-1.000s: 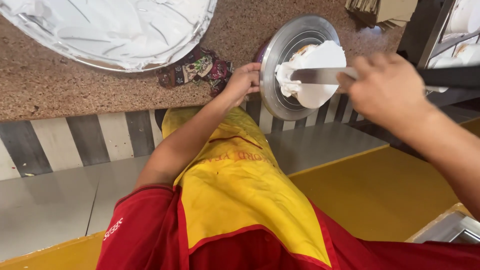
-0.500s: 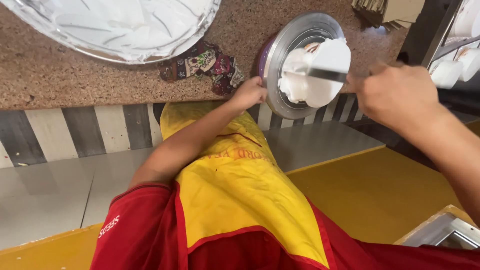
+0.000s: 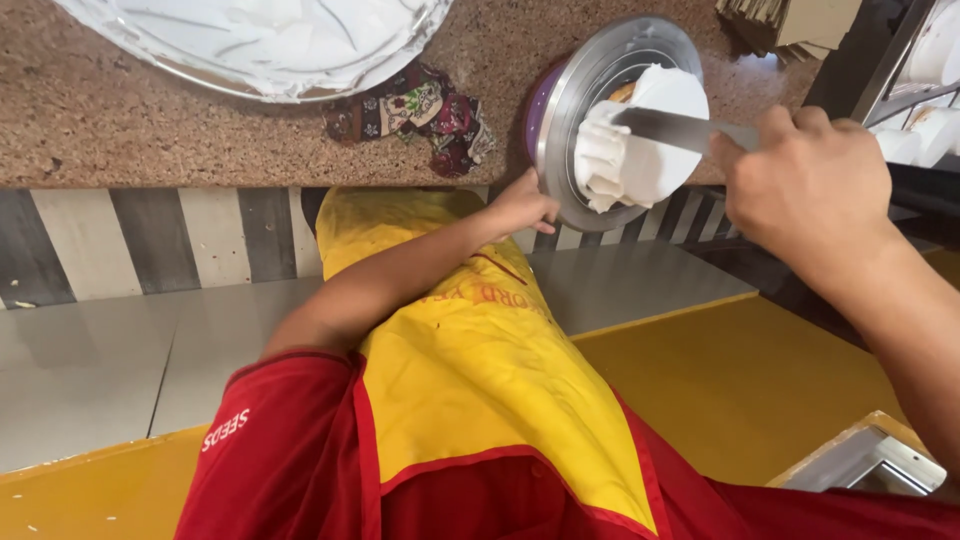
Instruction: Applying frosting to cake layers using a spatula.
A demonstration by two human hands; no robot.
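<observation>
A small round cake (image 3: 640,135) coated in white cream sits on a metal turntable (image 3: 585,95) at the edge of a speckled stone counter (image 3: 150,140). My left hand (image 3: 522,205) grips the turntable's near rim. My right hand (image 3: 810,180) is closed around the handle of a long metal spatula (image 3: 675,128), whose flat blade lies across the cream on the cake. A thick ridge of cream stands at the cake's left side.
A large metal bowl (image 3: 270,40) of white cream rests on the counter at top left. A patterned cloth (image 3: 415,110) lies between bowl and turntable. Cardboard pieces (image 3: 775,20) are at top right. Below are a striped counter front, grey tiles and a yellow floor.
The view has shifted left, so the turntable and cake appear further left. The spatula blade stays across the cake's cream. My left hand remains on the turntable rim.
</observation>
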